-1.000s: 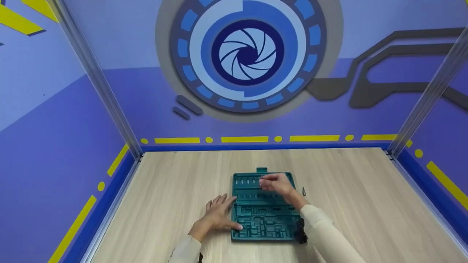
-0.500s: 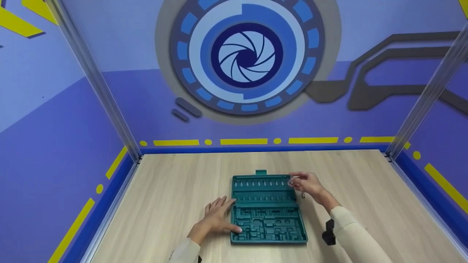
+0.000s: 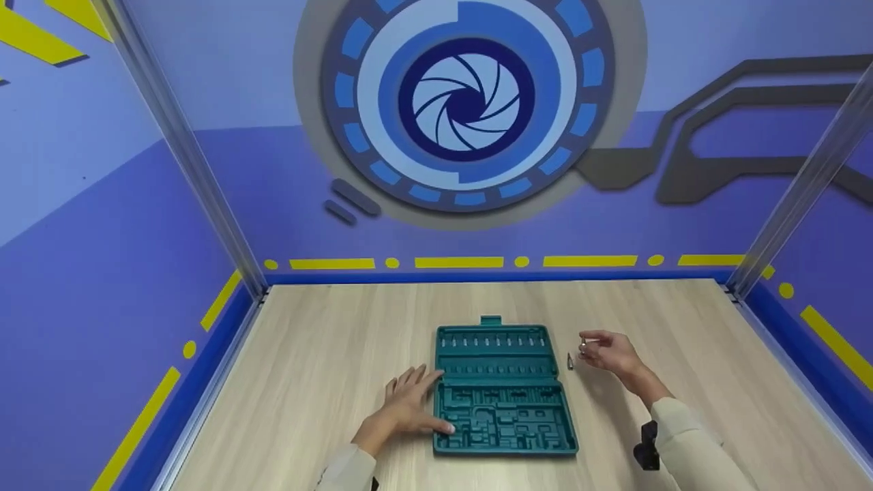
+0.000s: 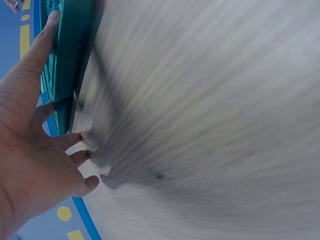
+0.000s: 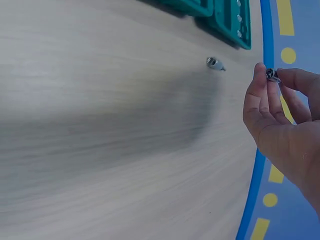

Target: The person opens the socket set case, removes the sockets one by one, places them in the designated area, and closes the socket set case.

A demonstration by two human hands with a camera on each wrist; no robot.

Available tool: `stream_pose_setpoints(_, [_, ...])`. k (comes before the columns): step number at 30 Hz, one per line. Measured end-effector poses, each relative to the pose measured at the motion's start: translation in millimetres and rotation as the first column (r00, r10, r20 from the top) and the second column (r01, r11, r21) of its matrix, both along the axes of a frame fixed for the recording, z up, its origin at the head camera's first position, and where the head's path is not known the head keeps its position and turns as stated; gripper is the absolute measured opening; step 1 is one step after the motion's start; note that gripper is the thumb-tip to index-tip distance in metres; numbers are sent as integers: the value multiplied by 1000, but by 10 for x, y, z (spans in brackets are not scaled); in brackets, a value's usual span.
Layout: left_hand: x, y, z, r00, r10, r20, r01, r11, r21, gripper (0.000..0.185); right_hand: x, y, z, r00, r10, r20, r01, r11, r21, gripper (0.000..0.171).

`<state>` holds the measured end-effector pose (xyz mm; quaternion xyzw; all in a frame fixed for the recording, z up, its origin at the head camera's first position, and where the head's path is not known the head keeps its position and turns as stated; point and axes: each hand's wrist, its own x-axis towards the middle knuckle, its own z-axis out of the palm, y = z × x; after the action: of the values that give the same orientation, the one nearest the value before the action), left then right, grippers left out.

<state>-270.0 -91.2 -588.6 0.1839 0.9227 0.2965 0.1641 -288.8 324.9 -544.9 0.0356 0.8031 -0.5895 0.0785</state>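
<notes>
Head view is showing the right hand [image 3: 610, 352] now hovering over the bare bench [image 3: 682, 341] to the right of the teal tool-case tray [image 3: 501, 389], having travelled off the tray's top row of bit slots over the last second; its grip is pinching a small metal bit [image 3: 584, 348] between thumb and fingertips, which suggests a piece lifted out of the tray is being carried toward the spot where another loose bit [image 3: 569, 360] is already lying on the wood, just beside the tray's right edge; the left hand [image 3: 408, 404] is staying put, fingers spread flat and relaxed, thumb touching the tray's left rim, holding nothing.

Right wrist view is giving what the head camera cannot: the pinched bit [image 5: 272, 75] is showing as a short silvery piece with a dark end, caught at the fingertips [image 5: 259, 75], and the loose bit [image 5: 215, 63] is resting apart from both the hand and the tray corner [image 5: 227, 20]; left wrist view, heavily blurred, is confirming only the left hand [image 4: 30, 150] splayed on the bench with one finger running along the tray's side wall [image 4: 70, 55]; the head view alone is showing the tray's moulded recesses lying mostly vacant.
</notes>
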Motion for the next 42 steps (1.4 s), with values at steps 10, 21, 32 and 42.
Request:
stream_pose_setpoints(10, [-9,-1,0,1000,6,11,-6,1000,-14,111,79,49,-233,996,-88,13,87,992,89,40])
stream_pose_setpoints(21, [-37,35,6,1000,4,1,-4,1000,-4,111,67,69,-290,992,-115,50,106,982,155,37])
stream_pose_setpoints(32, [-10,29,4,1000,16,-3,-16,1000,-15,110,28,-41,-384,987,-157,-18,158,970,187,32])
stream_pose_setpoints(42, [-2,26,-19,1000,23,15,-23,1000,-19,111,-13,-31,-421,991,-132,-3,127,954,271,33])
